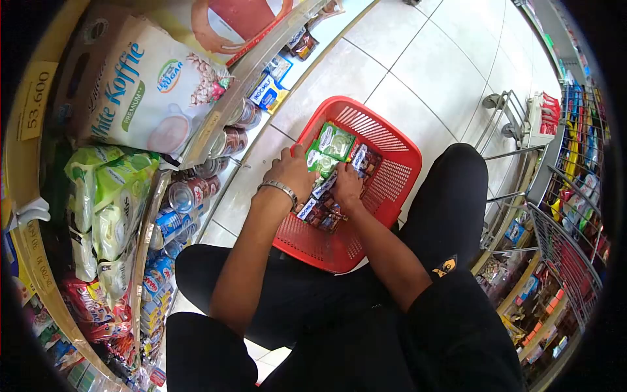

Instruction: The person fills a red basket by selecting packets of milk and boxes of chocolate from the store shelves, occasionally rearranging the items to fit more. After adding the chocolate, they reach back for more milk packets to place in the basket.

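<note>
A red plastic basket point(398, 157) stands on the floor between my knees. Green packs point(336, 142) lie in its upper left part, with brown and white Indomilk packs point(320, 212) below and to the right of them. My left hand point(292, 175), with a metal bracelet at the wrist, is at the basket's left side, its fingers bent over the edge of the green packs. My right hand point(347, 186) is inside the basket on the brown packs, fingers curled down; its fingertips are partly hidden among them.
Shelves on the left hold a large White Koffie bag point(153, 88), green pouches point(117, 196) and cans point(189, 194). White floor tiles point(418, 85) extend ahead. A wire rack point(568, 255) with packets and a wheeled metal frame point(506, 121) stand at the right.
</note>
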### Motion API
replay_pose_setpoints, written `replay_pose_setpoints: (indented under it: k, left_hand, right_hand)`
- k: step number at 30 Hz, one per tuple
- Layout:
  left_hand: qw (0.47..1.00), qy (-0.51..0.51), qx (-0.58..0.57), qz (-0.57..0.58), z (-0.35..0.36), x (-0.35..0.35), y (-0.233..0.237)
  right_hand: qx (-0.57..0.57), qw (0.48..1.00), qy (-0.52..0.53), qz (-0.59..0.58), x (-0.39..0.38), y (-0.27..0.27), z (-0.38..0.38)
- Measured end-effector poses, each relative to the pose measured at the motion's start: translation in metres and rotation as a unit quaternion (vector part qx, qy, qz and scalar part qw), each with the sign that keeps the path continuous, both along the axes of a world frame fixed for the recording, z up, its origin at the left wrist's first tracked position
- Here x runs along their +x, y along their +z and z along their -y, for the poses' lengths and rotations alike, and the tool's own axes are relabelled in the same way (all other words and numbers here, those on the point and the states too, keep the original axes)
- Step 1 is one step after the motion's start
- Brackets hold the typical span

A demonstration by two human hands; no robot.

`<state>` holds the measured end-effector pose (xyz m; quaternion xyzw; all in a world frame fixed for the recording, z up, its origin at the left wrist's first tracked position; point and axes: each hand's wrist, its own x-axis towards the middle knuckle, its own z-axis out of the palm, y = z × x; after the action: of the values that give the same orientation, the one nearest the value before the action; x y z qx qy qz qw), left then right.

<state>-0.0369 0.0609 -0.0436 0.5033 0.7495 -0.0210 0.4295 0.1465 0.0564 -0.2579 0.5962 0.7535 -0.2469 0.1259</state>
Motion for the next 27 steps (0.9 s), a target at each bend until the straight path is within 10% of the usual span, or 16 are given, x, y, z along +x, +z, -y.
replay_pose_setpoints:
  k: [3,5,7,10,27]
  left_hand:
    - [1.0,0.005,-0.014,0.007,-0.003,0.0,0.007]
    - [1.0,0.011,-0.017,0.009,-0.008,-0.001,0.011]
    - [0.999,0.014,-0.031,-0.002,-0.006,0.0,0.012]
    - [0.997,0.054,-0.052,0.002,-0.003,0.008,0.009]
    - [0.993,-0.017,-0.005,-0.119,0.038,0.055,-0.025]
  right_hand:
    - [-0.088,0.996,-0.006,-0.02,0.011,0.008,-0.04]
    - [-0.2,0.963,0.154,-0.099,0.003,0.107,-0.092]
    - [-0.306,0.929,0.047,-0.203,-0.004,0.175,-0.144]
    - [-0.196,0.887,0.13,-0.397,-0.01,0.189,-0.243]
    - [0.153,0.898,0.238,-0.337,-0.167,0.047,-0.373]
